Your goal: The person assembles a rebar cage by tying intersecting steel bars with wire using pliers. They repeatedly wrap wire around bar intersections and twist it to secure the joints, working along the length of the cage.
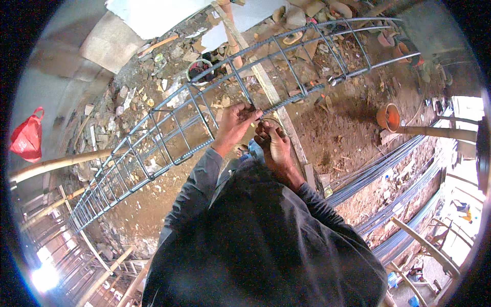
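Note:
A long rebar cage of steel bars and square stirrups runs diagonally from lower left to upper right. My left hand is closed at its near bar, fingers and thumb around the spot where a stirrup meets the ribbed bar. Just to the right and nearer to me, my right hand is closed in a pinch. A thin dark wire curves up from its fingertips toward the bar; the wire's ends are hidden by my fingers.
A wooden plank passes beneath the cage. Rubble covers the ground beyond, with a bucket in it. An orange bucket and bundles of long steel bars lie to the right. Bamboo poles and a red bag are left.

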### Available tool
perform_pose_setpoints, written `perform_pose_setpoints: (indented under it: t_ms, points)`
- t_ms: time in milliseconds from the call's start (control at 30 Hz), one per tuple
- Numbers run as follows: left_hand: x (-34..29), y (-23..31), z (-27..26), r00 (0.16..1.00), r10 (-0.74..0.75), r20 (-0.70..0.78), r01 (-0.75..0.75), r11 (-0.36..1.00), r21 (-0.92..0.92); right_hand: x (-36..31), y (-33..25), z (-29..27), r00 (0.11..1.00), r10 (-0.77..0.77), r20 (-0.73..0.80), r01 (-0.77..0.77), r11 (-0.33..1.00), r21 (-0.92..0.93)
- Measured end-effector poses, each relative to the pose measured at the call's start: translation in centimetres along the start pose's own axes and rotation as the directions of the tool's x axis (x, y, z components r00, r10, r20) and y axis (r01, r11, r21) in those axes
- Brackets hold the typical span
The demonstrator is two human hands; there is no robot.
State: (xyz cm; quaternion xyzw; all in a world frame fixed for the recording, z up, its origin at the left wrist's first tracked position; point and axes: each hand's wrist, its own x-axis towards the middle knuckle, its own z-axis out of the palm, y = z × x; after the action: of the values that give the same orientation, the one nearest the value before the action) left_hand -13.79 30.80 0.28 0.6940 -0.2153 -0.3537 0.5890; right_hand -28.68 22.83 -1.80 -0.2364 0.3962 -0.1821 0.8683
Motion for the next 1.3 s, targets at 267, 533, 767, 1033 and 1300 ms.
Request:
perform_pose_setpoints:
  t_ms: [267,533,767,1033,1300]
  points:
    - [0.8,-1.4,-0.4,1.0,-0.014,-0.015,0.016,0.99,0.141,-1.7,0.0,-3.3,0.786,-0.392,0.479,0.516,-0.01,-0.856]
    - [0.7,0.3,-0.6,0.999,0.034,0.017,-0.037,0.953,0.299,1.8,-2.2,-2.3,0.457,-0.434,0.776,0.593,-0.502,-0.63]
    - [0.8,0.2,-0.7,0.999,0.017,0.046,-0.029,0.961,0.275,3.2,-2.9,-2.5,0.437,-0.444,0.782,0.57,-0.536,-0.622]
    - [0.4,0.7,-0.5,0.998,0.056,0.043,-0.065,0.963,0.262,4.5,-3.5,-3.4,0.408,-0.422,0.81,0.649,-0.49,-0.582]
    - [0.2,0.1,-0.1,0.983,0.183,-0.016,-0.173,0.95,0.26,5.3,-3.1,-4.4,0.496,-0.416,0.762,0.759,-0.218,-0.613]
